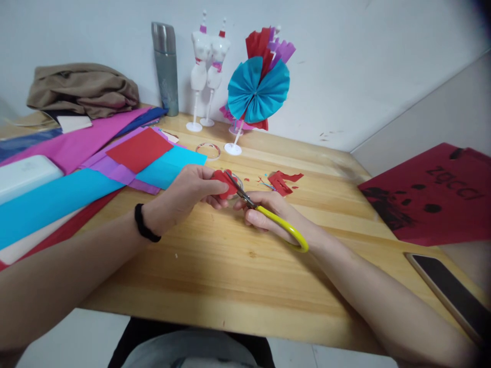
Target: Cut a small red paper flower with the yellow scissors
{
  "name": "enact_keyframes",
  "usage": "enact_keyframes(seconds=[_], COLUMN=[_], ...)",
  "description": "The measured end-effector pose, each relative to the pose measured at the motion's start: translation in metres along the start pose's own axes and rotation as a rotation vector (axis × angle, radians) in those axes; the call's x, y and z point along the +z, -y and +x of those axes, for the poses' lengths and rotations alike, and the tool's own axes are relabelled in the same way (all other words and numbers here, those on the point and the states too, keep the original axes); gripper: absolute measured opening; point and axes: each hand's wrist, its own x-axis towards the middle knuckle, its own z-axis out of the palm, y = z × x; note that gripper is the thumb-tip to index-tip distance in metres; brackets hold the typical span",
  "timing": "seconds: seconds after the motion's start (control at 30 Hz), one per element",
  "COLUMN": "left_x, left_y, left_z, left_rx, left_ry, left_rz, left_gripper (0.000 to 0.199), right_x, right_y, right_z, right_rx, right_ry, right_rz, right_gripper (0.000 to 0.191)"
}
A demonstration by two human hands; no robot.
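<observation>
Between the fingertips of my left hand (195,186) is a small red paper piece (226,185) with a rounded, lobed outline. My right hand (274,212) grips a pair of yellow-handled scissors (282,222), the dark blades pointing up and left. The blade tips lie against the red piece, and I cannot tell how far they are parted. Just behind the fingers, partly hidden, a roll of clear tape (238,180) rests on the wooden table (215,276). Red paper scraps (283,183) lie to the right of the blades.
Coloured sheets (140,151) cover the table's left side. At the back stand a thermos (165,71), white mannequins (199,56) and one decorated with a blue pleated fan (259,92). Another tape roll (208,150) lies before them. A phone (448,291) and red bag (429,199) are at right.
</observation>
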Motion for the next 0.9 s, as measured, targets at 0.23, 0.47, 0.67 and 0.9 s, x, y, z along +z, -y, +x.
enact_keyframes(seconds=[0.23, 0.47, 0.67, 0.9], left_x=[-0.0012, -0.0002, 0.0002, 0.0008], left_y=[0.0012, 0.0007, 0.0006, 0.0027], left_z=[0.0010, 0.0008, 0.0012, 0.0014], left_rx=[0.001, -0.010, -0.026, -0.035], left_ry=[0.002, -0.012, -0.019, -0.002], left_rz=[0.012, 0.016, -0.010, -0.062], left_gripper=[0.009, 0.008, 0.008, 0.009], right_x=[0.0003, 0.0027, 0.0034, 0.0022], right_y=[0.0035, 0.0082, 0.0098, 0.0095], right_z=[0.0012, 0.0035, 0.0040, 0.0041], right_rx=[0.048, 0.065, 0.078, 0.050], right_ry=[0.005, -0.022, -0.031, -0.048], right_rz=[-0.007, -0.009, 0.012, 0.021], right_gripper=[0.048, 0.058, 0.060, 0.057])
